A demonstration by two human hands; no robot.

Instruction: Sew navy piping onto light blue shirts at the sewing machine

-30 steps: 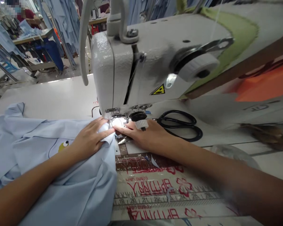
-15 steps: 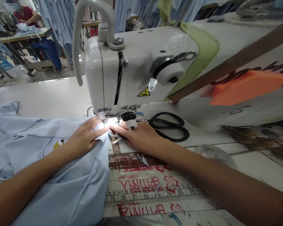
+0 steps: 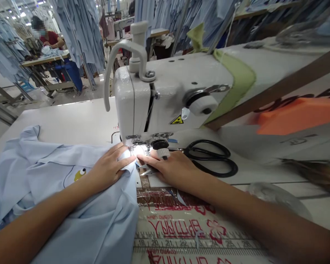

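Note:
A light blue garment (image 3: pixel 99 216) with a small yellow cartoon patch (image 3: pixel 79 174) lies left of and under the sewing machine head (image 3: pixel 132 106). My left hand (image 3: pixel 108 167) rests on it close to the lit needle area, with the cloth edge gathered at its thumb. Just right of the needle, my right hand (image 3: pixel 173 167) reaches its fingertips to the cloth edge. Metal blades of thread snips (image 3: pixel 147 171) stick out under its palm; their handle is hidden. Behind that hand are large black-handled scissors (image 3: pixel 211 157) on the machine bed.
A printed measuring scale (image 3: pixel 187 245) runs along the table front, with scraps of blue cloth (image 3: pixel 180 198) nearby. A clear round dish (image 3: pixel 277 198) sits by my right forearm. An orange piece (image 3: pixel 302 115) hangs on the machine arm. A co-worker (image 3: pixel 52 40) sits far left.
The camera view has tilted up and shifted left, so everything appears lower and further right. Both hands stay at the needle area, with little visible movement of the garment.

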